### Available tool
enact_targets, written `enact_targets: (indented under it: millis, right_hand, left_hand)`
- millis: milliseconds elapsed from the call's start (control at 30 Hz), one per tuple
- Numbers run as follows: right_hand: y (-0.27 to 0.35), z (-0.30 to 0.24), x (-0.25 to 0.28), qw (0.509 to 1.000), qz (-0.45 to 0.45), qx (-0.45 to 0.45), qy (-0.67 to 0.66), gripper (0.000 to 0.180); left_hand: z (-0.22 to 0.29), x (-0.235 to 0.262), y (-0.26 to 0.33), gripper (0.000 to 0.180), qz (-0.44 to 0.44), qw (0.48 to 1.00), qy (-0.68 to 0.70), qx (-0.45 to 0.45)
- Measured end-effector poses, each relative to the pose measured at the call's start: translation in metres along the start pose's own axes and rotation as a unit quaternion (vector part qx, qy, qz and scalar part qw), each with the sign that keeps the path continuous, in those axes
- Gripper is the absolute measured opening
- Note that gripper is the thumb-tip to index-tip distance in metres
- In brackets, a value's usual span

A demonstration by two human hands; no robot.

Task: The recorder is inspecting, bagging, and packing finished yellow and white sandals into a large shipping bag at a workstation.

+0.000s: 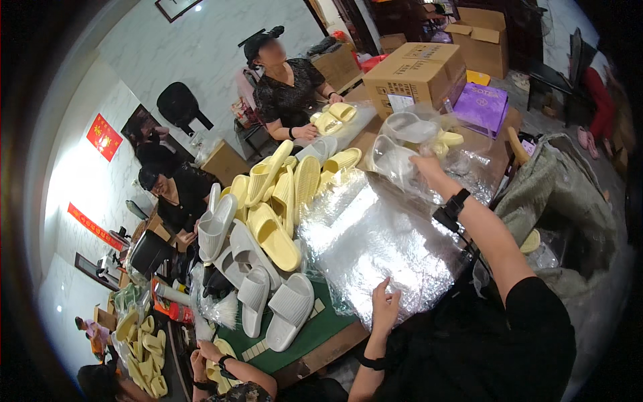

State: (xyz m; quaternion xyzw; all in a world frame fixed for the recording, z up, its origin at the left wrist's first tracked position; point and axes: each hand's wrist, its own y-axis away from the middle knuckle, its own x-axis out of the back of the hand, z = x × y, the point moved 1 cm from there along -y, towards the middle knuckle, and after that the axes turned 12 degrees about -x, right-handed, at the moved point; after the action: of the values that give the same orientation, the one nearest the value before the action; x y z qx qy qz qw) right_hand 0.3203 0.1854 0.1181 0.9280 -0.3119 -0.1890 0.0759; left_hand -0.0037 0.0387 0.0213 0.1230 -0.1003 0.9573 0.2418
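Note:
My right hand is raised over the table and grips a clear plastic bag holding a pair of grey slippers. A black watch sits on that wrist. My left hand rests with its fingers spread on the near edge of a shiny stack of clear plastic bags, holding nothing. A second bagged grey pair lies just beyond the one I hold.
A heap of loose yellow slippers and grey slippers covers the green table's left side. Cardboard boxes and a purple box stand at the far end. Co-workers sit across, at left and nearby. A grey-green sack lies at right.

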Motion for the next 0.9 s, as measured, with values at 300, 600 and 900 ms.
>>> enact_targets:
  millis: [300,600,900]
  right_hand:
    - [0.006,0.020,-0.011,0.996,0.027,0.064,0.061,0.041]
    - [0.050,0.059,0.023,0.996,0.055,0.059,-0.036,0.024]
    - [0.143,0.077,0.044,0.989,0.056,0.117,-0.068,0.028]
  left_hand:
    - [-0.006,0.000,0.003,0.033,-0.012,0.999,0.038,-0.022]
    - [-0.008,-0.004,0.001,0.042,-0.003,0.999,-0.001,-0.051]
    - [0.003,-0.006,0.011,0.045,-0.006,0.999,0.047,0.017]
